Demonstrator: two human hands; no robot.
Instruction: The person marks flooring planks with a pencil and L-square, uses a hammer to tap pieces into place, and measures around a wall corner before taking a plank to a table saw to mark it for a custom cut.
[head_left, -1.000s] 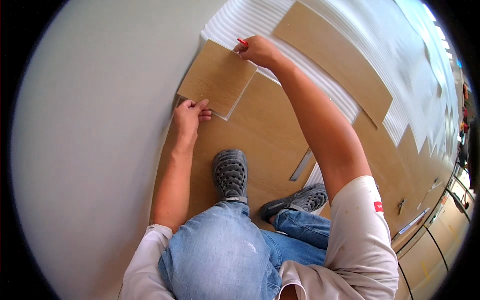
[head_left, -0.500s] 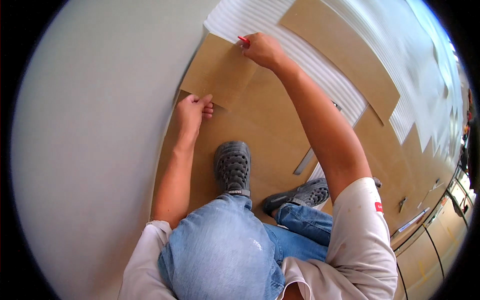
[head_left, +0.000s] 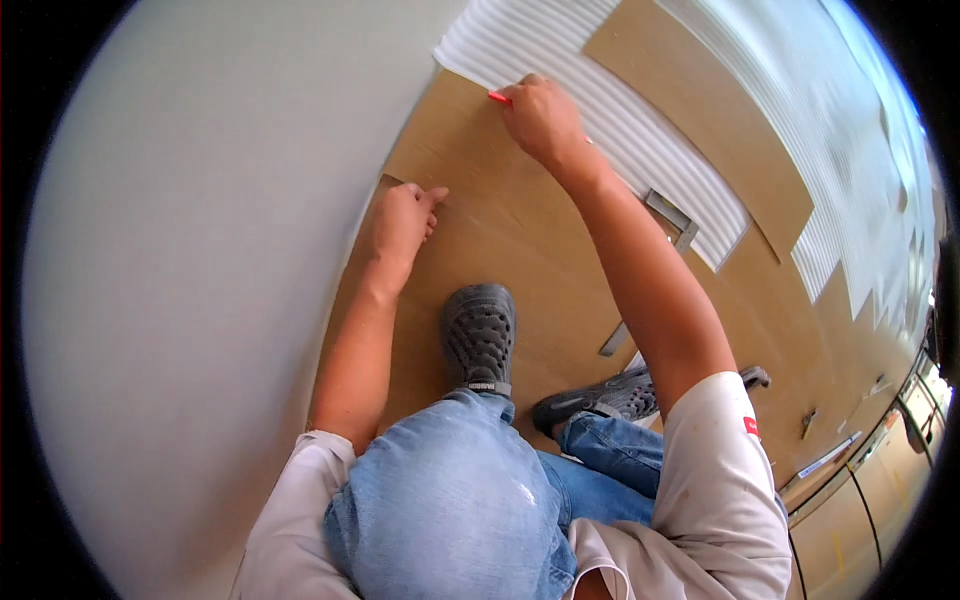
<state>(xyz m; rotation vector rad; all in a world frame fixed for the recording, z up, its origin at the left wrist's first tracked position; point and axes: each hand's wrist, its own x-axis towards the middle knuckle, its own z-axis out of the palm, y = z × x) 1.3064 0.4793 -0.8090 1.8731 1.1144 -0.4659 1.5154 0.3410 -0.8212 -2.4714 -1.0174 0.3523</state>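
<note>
A brown rectangular board piece [head_left: 450,125] lies on the larger brown floor boards, its left side along the pale wall. My left hand [head_left: 402,222] is closed in a pinch at the board's near edge, thumb on top and fingers curled below. Beyond it, at the board's far right, my right hand [head_left: 545,118] is closed around a slim red pen-like stick [head_left: 499,98]. One red end sticks out to the left of that fist. What lies under the right fingers is hidden.
White ribbed foam sheet [head_left: 640,130] spreads beyond my right hand, with a long brown plank [head_left: 710,110] on it. A metal square [head_left: 675,215] lies beside my right forearm. My grey clogs [head_left: 478,335] rest on the boards [head_left: 560,260]. The pale wall [head_left: 200,250] rises at left.
The view has shifted slightly, so the scene sits further right. The brown piece now looks flatter against the boards, its right edge less distinct. My right hand has come slightly nearer.
</note>
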